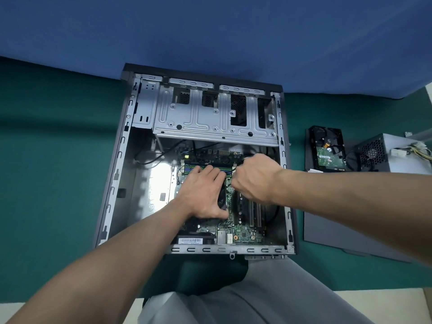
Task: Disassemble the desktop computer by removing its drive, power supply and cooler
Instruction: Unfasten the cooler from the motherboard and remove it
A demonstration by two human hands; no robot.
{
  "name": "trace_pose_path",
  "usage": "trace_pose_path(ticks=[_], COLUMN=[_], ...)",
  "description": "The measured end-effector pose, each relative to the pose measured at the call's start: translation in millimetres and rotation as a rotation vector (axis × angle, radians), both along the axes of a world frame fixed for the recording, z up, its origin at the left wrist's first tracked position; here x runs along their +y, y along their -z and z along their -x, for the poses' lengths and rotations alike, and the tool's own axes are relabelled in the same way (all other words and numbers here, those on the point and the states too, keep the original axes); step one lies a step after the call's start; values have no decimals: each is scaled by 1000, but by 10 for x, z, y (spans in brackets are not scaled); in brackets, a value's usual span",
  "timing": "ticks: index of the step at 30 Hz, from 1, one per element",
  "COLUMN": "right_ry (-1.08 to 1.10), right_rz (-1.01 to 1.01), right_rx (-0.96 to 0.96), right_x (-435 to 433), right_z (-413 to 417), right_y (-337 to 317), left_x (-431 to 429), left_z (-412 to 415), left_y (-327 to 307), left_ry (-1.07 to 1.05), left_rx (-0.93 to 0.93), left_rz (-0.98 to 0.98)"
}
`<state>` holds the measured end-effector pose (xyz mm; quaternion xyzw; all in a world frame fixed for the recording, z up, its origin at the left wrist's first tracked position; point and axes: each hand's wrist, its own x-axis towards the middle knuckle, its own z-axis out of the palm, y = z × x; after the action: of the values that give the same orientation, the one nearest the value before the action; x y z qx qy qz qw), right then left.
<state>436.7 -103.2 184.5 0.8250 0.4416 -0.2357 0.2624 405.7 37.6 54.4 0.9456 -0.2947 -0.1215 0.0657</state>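
Note:
The open desktop case (121, 148) lies flat on the green table, its green motherboard (243, 232) exposed. My left hand (203, 190) lies over the black cooler (222, 199), fingers stretched across its top and thumb at its near edge; the hand hides most of the cooler. My right hand (254, 176) is a fist just right of the cooler, gripping a dark-handled tool, seemingly a screwdriver (245, 157), whose tip is hidden. The hard drive (327, 148) and the grey power supply (383, 153) lie outside the case on the right.
The empty metal drive cage (198, 120) spans the far end of the case. A grey side panel (350, 230) lies flat to the right of the case, under the drive. A blue partition (210, 31) stands behind. My grey-trousered lap is at the table's near edge.

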Motion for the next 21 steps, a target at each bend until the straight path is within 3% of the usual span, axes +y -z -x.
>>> trace_pose_path(ticks=[1, 3, 5, 8, 10, 12, 13, 17, 21], right_ry=[-6, 212, 734, 1735, 1947, 1830, 1668, 793, 74], right_rz=[-15, -131, -290, -417, -354, -317, -308, -132, -40], right_rx=[2, 66, 195, 526, 669, 639, 555, 176, 19], right_x=[-7, -17, 2, -9, -38, -17, -4, 33, 6], right_z=[-26, -53, -61, -96, -103, -110, -115, -52, 9], right_y=[-10, -2, 41, 80, 95, 90, 97, 47, 20], left_x=[3, 0, 3, 6, 8, 8, 10, 1, -1], left_z=[1, 4, 5, 4, -2, 3, 6, -2, 1], left_y=[1, 3, 5, 2, 5, 2, -1, -2, 2], left_ry=[1, 2, 3, 9, 10, 4, 2, -3, -5], left_rx=[-1, -5, -14, 1, 3, 0, 2, 3, 4], left_rz=[-5, -11, -11, -21, -21, -11, -6, -10, 3])
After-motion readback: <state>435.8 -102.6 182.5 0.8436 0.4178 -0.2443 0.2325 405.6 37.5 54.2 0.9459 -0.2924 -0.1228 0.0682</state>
